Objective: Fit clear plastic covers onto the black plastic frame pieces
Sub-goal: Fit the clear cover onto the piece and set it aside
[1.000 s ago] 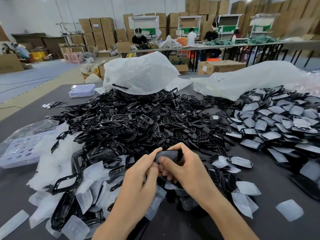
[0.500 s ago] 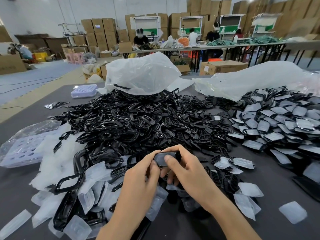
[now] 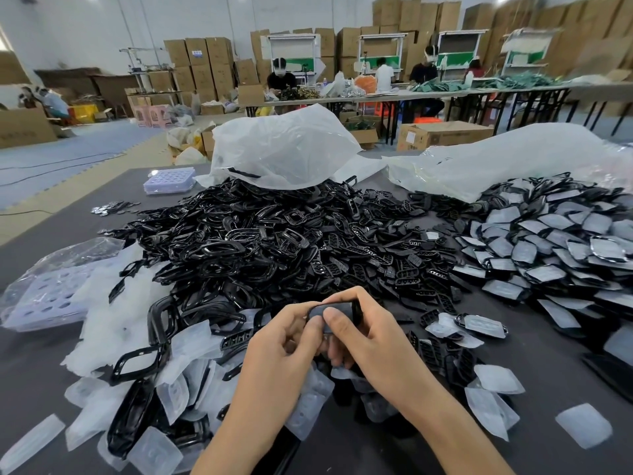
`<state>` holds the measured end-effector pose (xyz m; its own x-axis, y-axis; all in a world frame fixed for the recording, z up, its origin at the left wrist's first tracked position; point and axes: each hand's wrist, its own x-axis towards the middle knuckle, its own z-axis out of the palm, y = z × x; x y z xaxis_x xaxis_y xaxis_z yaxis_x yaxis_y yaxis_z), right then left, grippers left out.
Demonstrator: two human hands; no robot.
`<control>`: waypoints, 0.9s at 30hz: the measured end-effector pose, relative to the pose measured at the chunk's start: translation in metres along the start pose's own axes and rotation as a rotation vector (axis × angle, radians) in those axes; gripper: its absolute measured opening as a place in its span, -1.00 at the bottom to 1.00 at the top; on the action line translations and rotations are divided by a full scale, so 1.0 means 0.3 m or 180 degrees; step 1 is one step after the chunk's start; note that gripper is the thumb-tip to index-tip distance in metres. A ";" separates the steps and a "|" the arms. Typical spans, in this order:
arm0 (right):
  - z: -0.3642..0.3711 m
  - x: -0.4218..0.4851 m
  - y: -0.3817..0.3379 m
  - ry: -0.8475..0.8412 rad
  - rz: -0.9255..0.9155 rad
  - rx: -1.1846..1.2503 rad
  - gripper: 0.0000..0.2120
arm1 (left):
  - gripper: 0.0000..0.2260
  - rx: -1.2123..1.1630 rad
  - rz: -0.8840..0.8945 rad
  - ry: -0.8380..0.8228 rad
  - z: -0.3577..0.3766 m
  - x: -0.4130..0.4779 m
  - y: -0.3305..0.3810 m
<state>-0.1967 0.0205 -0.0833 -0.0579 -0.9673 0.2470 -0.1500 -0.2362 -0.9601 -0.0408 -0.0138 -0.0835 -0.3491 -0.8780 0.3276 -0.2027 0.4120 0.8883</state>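
- Holds one black frame piece (image 3: 342,307) raised just above the near middle of the tabletop (image 3: 428,447), pinched between left hand (image 3: 282,341) and right hand (image 3: 373,339); fingers of both curled round its edges, thumbs on the near face, likely so as to press a clear cover down into the rim; cannot tell whether that cover is fully seated, the fingers hiding the seam
- Works directly over the loose clear covers (image 3: 178,389) strewn toward the near-left corner, presumably to keep the next one within reach
- Leaves the heap of bare black frames (image 3: 274,241) in the middle of the tabletop, just beyond the hands, and the covered pieces (image 3: 555,248) piled toward the right edge; sorted apart, by the look of it, so that done and undone never mix
- Leaves the crumpled plastic bags (image 3: 284,149) along the far edge, behind both heaps, and a small tray (image 3: 169,180) near the far-left corner — out of the working reach
- Against a second ago: same two-handed grip, same spot over the near edge; right thumb now lying further across the face of the piece, less of its grey surface showing; heaps and covers unmoved
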 end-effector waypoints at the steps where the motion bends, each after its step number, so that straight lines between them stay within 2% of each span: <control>1: 0.000 0.001 -0.001 -0.0001 -0.0007 -0.0009 -0.91 | -0.86 -0.0039 0.0013 -0.0005 0.001 0.000 0.001; 6: -0.005 -0.001 -0.011 0.0011 0.0048 0.0198 -0.88 | -0.78 0.0019 0.0081 0.0077 0.009 0.006 0.001; 13: 0.006 0.000 -0.022 0.0081 0.0215 0.0474 -0.80 | -0.78 0.0171 0.0203 0.0197 0.012 -0.003 -0.005; 21: -0.001 0.004 -0.034 0.0051 0.0418 0.0859 -0.86 | -0.75 0.0122 0.0431 0.0057 0.005 -0.011 0.011; 27: -0.002 0.007 -0.035 -0.0011 0.0547 0.1159 -0.88 | -0.71 0.0433 0.0576 0.0099 0.007 -0.017 0.005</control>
<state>-0.1959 0.0209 -0.0727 -0.0484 -0.9957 0.0789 0.2212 -0.0877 -0.9713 -0.0412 -0.0081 -0.0844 -0.3630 -0.7929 0.4893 -0.2617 0.5908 0.7632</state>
